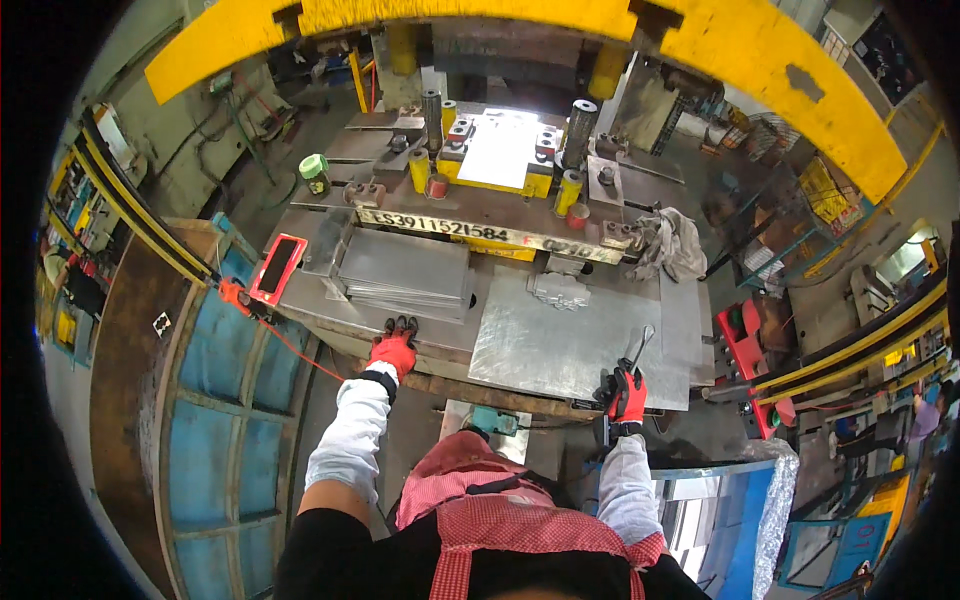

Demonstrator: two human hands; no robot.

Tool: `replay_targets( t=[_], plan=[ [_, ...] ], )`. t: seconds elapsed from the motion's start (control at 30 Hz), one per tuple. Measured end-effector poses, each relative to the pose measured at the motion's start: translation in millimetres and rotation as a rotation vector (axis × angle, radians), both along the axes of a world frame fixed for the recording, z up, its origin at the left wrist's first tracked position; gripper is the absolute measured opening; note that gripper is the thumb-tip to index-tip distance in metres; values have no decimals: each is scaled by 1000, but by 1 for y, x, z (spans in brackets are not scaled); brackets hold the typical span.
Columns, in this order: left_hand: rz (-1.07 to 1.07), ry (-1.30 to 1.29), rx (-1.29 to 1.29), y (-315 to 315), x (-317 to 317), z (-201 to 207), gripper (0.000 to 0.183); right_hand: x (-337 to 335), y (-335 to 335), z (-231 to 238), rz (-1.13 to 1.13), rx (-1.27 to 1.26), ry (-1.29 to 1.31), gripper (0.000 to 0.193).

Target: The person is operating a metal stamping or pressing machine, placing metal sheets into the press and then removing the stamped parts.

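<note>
My left hand (395, 350), in a red glove with black fingertips, lies on the front edge of the press bed with its fingers stretched out. Just beyond it is a stack of thin grey metal sheets (405, 265). My right hand (628, 396), gloved alike, is closed around a silver metal hand tool (640, 342) with a long narrow end pointing away from me; its exact kind is unclear. That hand is over the front edge of a large flat metal plate (540, 335). A small pile of cut metal pieces (560, 290) sits at the plate's far side.
Ahead stands the press die with a bright sheet (500, 150) between dark guide posts (580, 130). A red-framed tray (278, 268) and a green-lidded jar (314, 172) are at left, a grey rag (672, 245) at right. A yellow press beam (460, 15) spans overhead.
</note>
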State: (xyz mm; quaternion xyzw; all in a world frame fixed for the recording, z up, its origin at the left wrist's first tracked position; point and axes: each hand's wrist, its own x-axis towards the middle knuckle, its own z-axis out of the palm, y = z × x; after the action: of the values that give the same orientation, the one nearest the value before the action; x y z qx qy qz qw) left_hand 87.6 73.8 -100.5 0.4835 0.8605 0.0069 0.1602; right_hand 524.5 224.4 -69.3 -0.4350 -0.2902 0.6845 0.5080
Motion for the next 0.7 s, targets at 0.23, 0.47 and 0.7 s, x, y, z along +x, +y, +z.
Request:
replay_targets(
  t=[0.23, 0.47, 0.7],
  plan=[
    [32, -30, -59, 2, -2, 0, 56, -2, -1, 3, -21, -15, -81, 29],
    [28, -29, 6, 5, 6, 12, 52, 0, -1, 7, -41, -13, 35, 30],
    [67, -105, -24, 5, -1, 7, 52, 11, 9, -25, 21, 50, -56, 35]
  ],
)
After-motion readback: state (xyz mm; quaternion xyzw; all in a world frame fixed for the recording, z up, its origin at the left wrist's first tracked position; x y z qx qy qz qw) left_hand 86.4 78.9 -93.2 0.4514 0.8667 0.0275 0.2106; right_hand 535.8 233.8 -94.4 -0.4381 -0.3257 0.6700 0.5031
